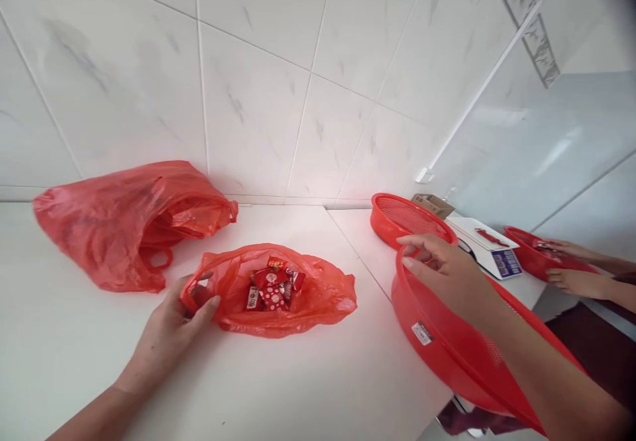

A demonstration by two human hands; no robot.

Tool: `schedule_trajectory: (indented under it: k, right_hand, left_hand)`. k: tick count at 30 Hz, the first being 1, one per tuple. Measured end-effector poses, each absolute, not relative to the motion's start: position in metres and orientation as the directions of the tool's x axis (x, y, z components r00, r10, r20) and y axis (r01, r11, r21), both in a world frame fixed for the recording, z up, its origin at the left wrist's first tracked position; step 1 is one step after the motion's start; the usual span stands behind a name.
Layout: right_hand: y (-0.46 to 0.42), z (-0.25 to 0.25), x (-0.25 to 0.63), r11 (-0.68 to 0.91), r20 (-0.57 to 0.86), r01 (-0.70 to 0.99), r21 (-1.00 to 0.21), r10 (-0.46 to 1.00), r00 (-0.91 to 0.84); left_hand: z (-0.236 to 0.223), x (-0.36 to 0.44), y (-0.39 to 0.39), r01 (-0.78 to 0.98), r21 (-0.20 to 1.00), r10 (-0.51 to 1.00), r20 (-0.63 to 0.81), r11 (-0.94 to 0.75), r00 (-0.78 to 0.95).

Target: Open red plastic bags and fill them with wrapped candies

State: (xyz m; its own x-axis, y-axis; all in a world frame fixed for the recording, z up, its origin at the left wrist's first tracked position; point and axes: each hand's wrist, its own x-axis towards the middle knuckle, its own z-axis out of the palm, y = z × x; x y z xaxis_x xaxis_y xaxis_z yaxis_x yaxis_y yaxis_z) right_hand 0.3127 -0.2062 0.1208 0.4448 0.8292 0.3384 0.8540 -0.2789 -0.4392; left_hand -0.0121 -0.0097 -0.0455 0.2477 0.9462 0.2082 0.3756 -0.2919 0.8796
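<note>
My left hand [186,315] pinches the left edge of a red plastic bag [322,295] on the white table. The bag's mouth is spread wide, and several small red-wrapped packets [275,285] lie inside. Above the near rim of a large red plastic basket [422,305] is my right hand [430,262]. Its fingers are loosely bent and apart, with nothing visible between them. I cannot tell whether they touch the rim. My right forearm crosses over the basket and hides much of its inside.
A bulging red plastic bag [114,229] lies at the left by the tiled wall. Behind the large basket stand a smaller red basket [410,219], a cardboard box [433,204] and a white device [489,245]. At right, another person's hands [571,282] are at a red basket [527,249].
</note>
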Motion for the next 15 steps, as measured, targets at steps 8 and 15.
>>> schedule_trajectory:
  k: [8,15]
  right_hand:
    - [-0.169,0.090,0.226,-0.013,0.475,0.933,-0.360,0.858,0.196]
    - [-0.163,0.005,0.256,-0.263,0.211,0.641,-0.721,0.798,0.565]
  left_hand:
    - [-0.040,-0.016,-0.013,0.351,0.878,0.917,0.203,-0.325,0.343]
    - [-0.040,-0.013,-0.011,0.265,0.908,0.927,0.248,-0.324,0.283]
